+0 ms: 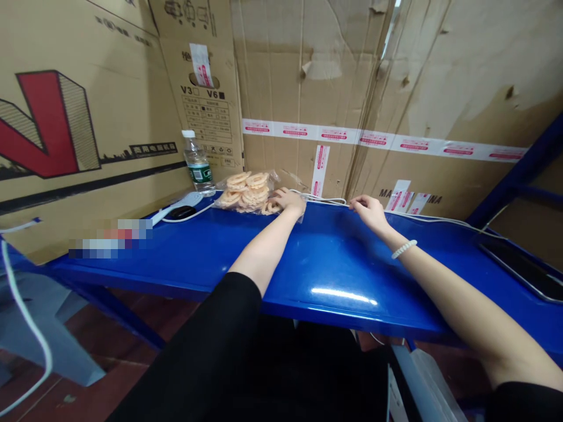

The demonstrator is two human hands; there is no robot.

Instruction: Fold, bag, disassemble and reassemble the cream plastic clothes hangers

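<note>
In the head view, the left carton [132,111] bears a large red letter, cut off by the edge, and a black strip of characters too small to read; the middle carton [171,97] reads "V3" beside an unfilled box and "V6" beside a filled one, above a printed table; on the right cardboard [281,88], "MA" and "INA" show either side of tape strips [400,196] that hide the letters between; a long band of tape [299,130] carries red print, illegible here; the bottle [200,170], white-capped, has a green label whose words cannot be made out.

The bag [240,196], clear and full of pale ring snacks, lies at the back of the blue table [334,252], just right of the bottle; the person's left hand [288,201], fingers bent, covers its right end, though whether it grips cannot be told; the right hand [368,212] is half curled beside the white cord [328,201], nothing visible in it, contact with the cord unclear; a bracelet [403,249] rings that wrist.

A black object [182,212] and a white paddle [187,200] lie left of the bag; a dark slab [523,269] lies at far right; the cardboard closes off the table's back.
</note>
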